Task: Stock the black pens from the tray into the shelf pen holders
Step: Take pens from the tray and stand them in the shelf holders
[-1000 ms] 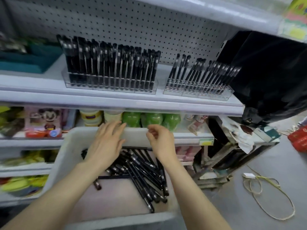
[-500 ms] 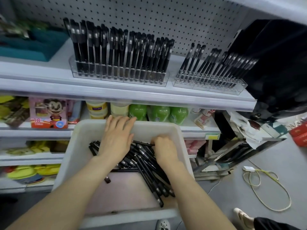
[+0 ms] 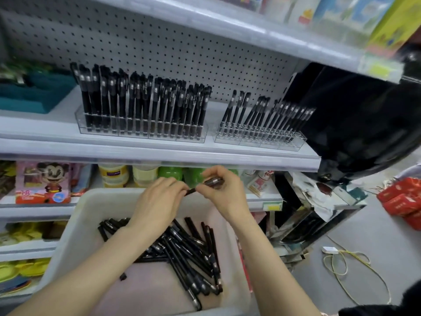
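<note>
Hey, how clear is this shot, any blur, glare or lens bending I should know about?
Head view: the wide-angle lens bows the shelf edge; the boxes top right are smeared by blur; pens in the left holder look soft; the left hand, right hand and the pen they hold are sharper; faint sheen on the black sheet; lighting even, no hard shadows.

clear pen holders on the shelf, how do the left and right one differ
Fill: the left clear holder is packed; the right clear holder has gaps and empty front slots. Pose: left holder's pens stand nearly upright; right holder's lean right. Both hold black pens.
</note>
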Demonstrator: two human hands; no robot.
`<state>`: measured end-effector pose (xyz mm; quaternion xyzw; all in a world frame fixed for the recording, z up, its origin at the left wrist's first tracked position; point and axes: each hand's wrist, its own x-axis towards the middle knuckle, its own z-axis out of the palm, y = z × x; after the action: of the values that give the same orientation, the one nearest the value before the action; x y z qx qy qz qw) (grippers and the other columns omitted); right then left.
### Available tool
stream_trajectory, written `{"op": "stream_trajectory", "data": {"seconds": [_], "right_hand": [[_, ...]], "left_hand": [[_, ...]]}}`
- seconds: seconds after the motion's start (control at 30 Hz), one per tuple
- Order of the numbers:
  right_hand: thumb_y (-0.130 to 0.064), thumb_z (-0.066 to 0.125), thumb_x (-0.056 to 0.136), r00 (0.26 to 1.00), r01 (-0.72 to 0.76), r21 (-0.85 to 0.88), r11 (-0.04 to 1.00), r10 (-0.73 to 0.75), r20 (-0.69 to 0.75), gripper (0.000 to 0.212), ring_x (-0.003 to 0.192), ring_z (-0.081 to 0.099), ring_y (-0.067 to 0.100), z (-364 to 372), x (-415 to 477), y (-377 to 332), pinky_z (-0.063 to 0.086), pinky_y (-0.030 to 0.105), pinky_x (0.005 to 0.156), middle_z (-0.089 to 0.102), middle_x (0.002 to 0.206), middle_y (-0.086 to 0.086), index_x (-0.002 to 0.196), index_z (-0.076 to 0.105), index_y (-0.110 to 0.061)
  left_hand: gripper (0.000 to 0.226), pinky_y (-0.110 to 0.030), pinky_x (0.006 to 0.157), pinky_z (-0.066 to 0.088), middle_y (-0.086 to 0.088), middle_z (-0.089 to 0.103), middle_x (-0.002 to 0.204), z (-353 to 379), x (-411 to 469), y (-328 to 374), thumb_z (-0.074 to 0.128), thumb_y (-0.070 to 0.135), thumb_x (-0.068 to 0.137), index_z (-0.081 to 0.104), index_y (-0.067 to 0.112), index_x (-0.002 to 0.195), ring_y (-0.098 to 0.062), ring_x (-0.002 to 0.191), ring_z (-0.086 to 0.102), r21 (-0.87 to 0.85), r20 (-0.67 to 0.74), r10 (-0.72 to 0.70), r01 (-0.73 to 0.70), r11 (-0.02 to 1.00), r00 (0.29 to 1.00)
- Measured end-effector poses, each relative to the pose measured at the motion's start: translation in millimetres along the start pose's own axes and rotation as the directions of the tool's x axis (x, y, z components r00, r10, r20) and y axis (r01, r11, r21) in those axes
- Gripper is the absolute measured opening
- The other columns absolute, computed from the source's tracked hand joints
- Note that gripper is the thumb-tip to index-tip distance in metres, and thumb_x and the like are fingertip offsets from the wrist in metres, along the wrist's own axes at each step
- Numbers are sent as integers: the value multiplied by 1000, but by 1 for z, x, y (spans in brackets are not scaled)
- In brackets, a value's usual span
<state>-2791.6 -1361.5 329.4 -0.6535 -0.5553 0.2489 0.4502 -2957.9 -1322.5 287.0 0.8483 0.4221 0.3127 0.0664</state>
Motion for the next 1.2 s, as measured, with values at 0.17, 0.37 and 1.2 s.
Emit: {"op": "stream_trajectory", "data": {"seconds": [0.17,0.37,1.2], "right_hand": [[-2,79,76,978,-82,459,885,160,-135,36,65,63,15,-21,11,-11,51,23,63,68,75,5,103,59,-13],[-8,71,86,969,4,397,918,95,-229,8,71,67,15,-62,55,-15,57,24,69,71,79,14,93,67,-6],[-26,62,93,973,139,-301,944,-186,-135,17,71,67,27,-70,189,-12,57,43,72,70,72,9,94,71,-12]], "left_hand": [[27,-39,82,50,0,67,108,0,38,36,61,24,92,66,19,118,-24,102,59,-57,6,-22,23,998,1000],[36,-28,95,41,6,54,128,5,93,59,47,29,99,54,22,134,-14,117,46,-58,-53,38,-41,997,998],[78,-40,107,40,-10,17,155,41,151,46,53,-11,83,20,8,151,-29,136,32,154,46,38,-45,987,998]]}}
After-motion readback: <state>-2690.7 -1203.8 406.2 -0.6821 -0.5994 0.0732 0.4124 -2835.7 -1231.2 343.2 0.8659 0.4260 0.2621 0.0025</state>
